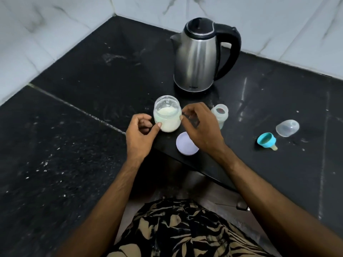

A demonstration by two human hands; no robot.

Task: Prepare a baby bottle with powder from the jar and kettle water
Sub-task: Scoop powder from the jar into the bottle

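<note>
Head view: both hands, left hand (140, 135) and right hand (199, 127), loosely touch the open powder jar (167, 115); glass is slippery and breakable, so hold its round sides.

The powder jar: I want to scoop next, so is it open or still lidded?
Open. The jar stands upright with a bare mouth, white powder visible inside, and its white lid lies on the counter beside it.

kettle (196, 58): brushed silver body, black lid and handle
counter (92, 75): black, white specks
wall tiles (46, 25) behind kettle: white, grey marble veins
jar (167, 115) in front of kettle: clear, cream-white powder
lid (185, 146): pale lilac-white
teat ring (265, 140) right of kettle: turquoise
garment (176, 230): black, tan leaf print
</note>
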